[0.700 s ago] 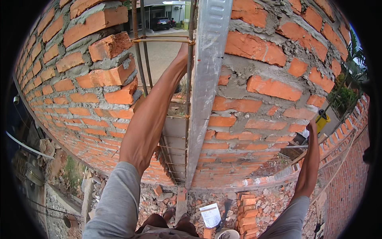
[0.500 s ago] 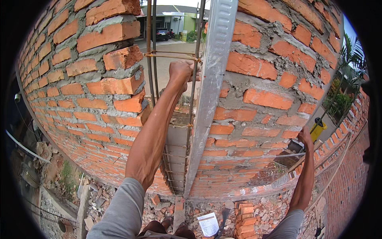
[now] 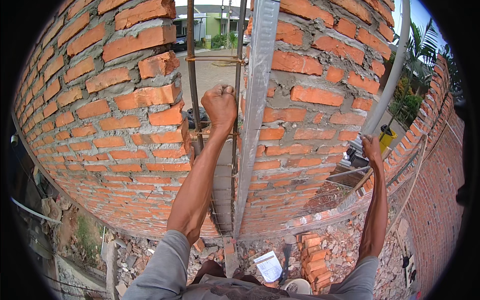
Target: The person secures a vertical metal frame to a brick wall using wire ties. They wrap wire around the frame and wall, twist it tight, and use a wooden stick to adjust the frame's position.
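My left hand (image 3: 220,107) is closed in a fist in the gap between two brick walls, right beside an upright steel reinforcing bar (image 3: 240,50). What its fingers hold, if anything, is hidden. A galvanized metal channel (image 3: 260,65) stands upright just right of it, along the edge of the right brick wall (image 3: 312,95). Off that wall's far right edge, my right hand (image 3: 371,148) is closed with fingers pressed together; anything in it is too small to make out. The left brick wall (image 3: 120,122) ends in stepped, jutting bricks next to my left forearm.
Below lie brick rubble (image 3: 345,245), a stack of bricks (image 3: 314,260), a white bucket (image 3: 296,286) and a sheet of paper (image 3: 268,266). A grey pole (image 3: 395,75) rises at right, near a yellow container (image 3: 387,138). Tie wires (image 3: 214,59) cross the bars.
My left hand has come down and slightly left, drawn back from the metal channel's edge. My right hand has moved up and left in the picture. The whole view has shifted.
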Demonstrator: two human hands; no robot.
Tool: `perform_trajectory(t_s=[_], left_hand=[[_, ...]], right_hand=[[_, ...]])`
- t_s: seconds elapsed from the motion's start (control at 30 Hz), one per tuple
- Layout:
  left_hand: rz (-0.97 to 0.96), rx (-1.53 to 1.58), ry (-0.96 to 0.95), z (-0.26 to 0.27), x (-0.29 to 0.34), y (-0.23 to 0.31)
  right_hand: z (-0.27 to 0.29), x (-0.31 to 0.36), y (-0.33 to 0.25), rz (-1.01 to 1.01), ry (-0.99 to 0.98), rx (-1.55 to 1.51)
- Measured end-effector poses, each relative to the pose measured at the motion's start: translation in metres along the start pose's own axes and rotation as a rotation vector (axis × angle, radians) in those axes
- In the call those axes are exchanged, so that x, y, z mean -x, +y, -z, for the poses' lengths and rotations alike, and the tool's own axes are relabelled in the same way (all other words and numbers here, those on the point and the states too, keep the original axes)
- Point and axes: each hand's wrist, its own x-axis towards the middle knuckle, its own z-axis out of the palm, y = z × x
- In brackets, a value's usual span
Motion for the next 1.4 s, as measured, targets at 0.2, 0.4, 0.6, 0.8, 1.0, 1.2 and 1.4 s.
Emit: perform_trajectory(t_s=[0.2, 0.4, 0.6, 0.8, 1.0, 1.2, 1.4], left_hand=[[-0.023, 0.117, -0.022, 0.011, 0.002, -0.006], [-0.268, 0.004, 0.018, 0.020, 0.013, -0.008], [-0.339, -0.091, -0.002, 0.040, 0.024, 0.000], [-0.356, -0.021, -0.004, 0.070, 0.036, 0.002], [-0.532, -0.006, -0.127, 0.080, 0.036, 0.007], [-0.635, -0.030, -0.343, 0.068, 0.015, 0.016], [-0.684, 0.000, -0.258, 0.066, 0.004, 0.005]], right_hand=[[-0.010, 0.076, 0.008, -0.220, 0.133, -0.185], [-0.034, 0.107, -0.006, -0.281, 0.255, -0.388], [-0.060, 0.084, -0.046, -0.257, 0.274, -0.346], [-0.072, 0.067, -0.064, -0.402, 0.402, -0.577], [-0.085, 0.071, -0.052, -0.393, 0.441, -0.588], [-0.099, 0.071, -0.053, -0.420, 0.444, -0.583], [-0.101, 0.075, -0.050, -0.405, 0.499, -0.663]])
